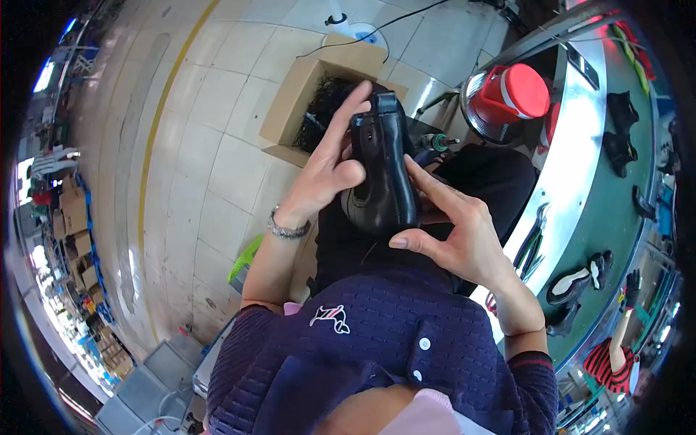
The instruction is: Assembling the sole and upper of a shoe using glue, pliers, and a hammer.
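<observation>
A black shoe [388, 170] is between the two hands, above the person's lap. The right hand [460, 228] grasps its lower end, thumb near the rounded tip and fingers along the right side. The left hand [326, 174] lies along the other side, fingers stretched out; whether it grips or only steadies, I cannot tell. Beyond stands an open box [285, 112] on the floor [228, 159], with a red bucket [523, 90] to the right, near the green counter [591, 225].
</observation>
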Demonstrator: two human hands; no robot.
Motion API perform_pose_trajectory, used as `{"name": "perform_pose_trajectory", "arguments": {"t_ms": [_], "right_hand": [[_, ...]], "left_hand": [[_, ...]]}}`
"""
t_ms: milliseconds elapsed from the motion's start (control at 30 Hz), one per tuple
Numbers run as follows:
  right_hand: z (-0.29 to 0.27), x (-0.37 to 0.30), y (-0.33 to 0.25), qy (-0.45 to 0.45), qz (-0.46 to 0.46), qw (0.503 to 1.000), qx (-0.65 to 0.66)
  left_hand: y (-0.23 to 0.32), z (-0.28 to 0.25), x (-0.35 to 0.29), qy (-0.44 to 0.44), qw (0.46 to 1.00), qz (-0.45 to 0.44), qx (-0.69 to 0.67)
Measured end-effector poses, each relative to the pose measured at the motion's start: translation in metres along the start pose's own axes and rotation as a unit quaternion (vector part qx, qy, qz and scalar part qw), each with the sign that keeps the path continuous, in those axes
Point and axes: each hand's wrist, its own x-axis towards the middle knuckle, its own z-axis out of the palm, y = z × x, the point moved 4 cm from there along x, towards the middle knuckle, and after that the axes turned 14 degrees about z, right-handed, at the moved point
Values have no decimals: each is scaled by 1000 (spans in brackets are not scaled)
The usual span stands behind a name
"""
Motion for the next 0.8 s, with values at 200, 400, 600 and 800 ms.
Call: {"name": "perform_pose_trajectory", "arguments": {"t_ms": [200, 400, 600, 800], "right_hand": [[4, 13, 6, -79, 57, 988, 116], [1, 15, -1, -163, 39, 984, 56], [2, 10, -15, -145, 45, 986, -73], [7, 9, -26, -89, -11, 979, -182]], "left_hand": [[1, 16, -22, 79, 989, -84, 97], [2, 29, -23, 100, 965, -29, 242], [0, 27, -22, 104, 965, -28, 238], [3, 27, -16, 79, 952, 37, 293]]}}
